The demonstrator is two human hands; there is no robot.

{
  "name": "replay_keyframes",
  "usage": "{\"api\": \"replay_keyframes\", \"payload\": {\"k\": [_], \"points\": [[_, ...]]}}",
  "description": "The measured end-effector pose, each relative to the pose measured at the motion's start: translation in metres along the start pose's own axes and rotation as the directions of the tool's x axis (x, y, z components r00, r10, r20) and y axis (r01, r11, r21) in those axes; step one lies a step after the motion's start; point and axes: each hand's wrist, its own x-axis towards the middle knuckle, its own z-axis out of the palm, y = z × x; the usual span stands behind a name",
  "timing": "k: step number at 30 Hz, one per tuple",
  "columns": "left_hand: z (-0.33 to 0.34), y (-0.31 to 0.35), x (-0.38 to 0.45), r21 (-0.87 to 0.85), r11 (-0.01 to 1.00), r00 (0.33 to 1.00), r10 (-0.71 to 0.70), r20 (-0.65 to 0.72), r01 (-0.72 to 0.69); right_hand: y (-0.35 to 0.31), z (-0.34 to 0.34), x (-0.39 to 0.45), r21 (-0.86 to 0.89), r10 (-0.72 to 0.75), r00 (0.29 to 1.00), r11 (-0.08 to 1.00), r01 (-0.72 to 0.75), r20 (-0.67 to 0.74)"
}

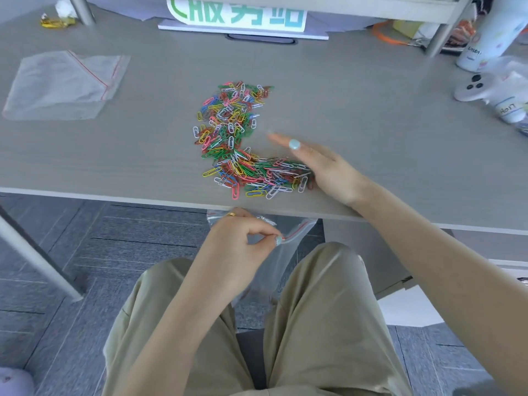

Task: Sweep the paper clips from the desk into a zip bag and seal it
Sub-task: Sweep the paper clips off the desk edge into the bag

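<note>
Most paper clips (240, 144) are still lying on the desk (371, 115) just left of your flat, open-fingered right hand (323, 167), while your left hand (243, 241) is pinching the zip bag (288, 252) mouth below the edge, so clips are risking overshooting onto the floor.

Your right hand (320, 164) lies on the counter (371, 115) with fingers straight, its edge against the heap of coloured paper clips (237, 144) near the front edge. Below that edge your left hand (240, 247) pinches the red-striped mouth of a clear zip bag (288, 252) over your lap. More empty bags (63, 84) lie far left.
</note>
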Motion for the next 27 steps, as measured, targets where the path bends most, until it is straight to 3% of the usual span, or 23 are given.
{"api": "replay_keyframes", "payload": {"k": [2, 4, 7, 9, 20, 27], "points": [[0.001, -0.001, 0.000, 0.002, 1.000, 1.000, 0.005, -0.006, -0.005, 0.005, -0.011, -0.009, -0.047, 0.037, 0.997, 0.998, -0.041, -0.069], [0.001, -0.002, 0.001, 0.004, 1.000, 1.000, 0.003, -0.008, -0.003, 0.012, -0.021, -0.020, -0.254, 0.059, 0.996, 0.965, -0.073, -0.064], [0.002, 0.000, 0.002, 0.015, 1.000, 1.000, 0.003, -0.006, -0.002, 0.017, -0.025, -0.033, -0.593, 0.064, 0.998, 0.805, -0.038, 0.022], [0.002, 0.001, 0.002, 0.021, 1.000, 1.000, 0.009, -0.003, -0.009, 0.017, -0.022, -0.038, -0.684, 0.052, 0.997, 0.729, 0.000, 0.055], [-0.003, 0.003, -0.004, 0.026, 0.999, 1.000, 0.030, 0.005, -0.030, 0.002, 0.009, -0.058, -0.758, -0.038, 0.989, 0.639, 0.134, 0.143], [-0.009, 0.002, -0.006, 0.019, 1.000, 1.000, 0.017, -0.005, -0.017, -0.009, 0.034, -0.071, -0.788, -0.107, 0.991, 0.601, 0.133, 0.085]]}}
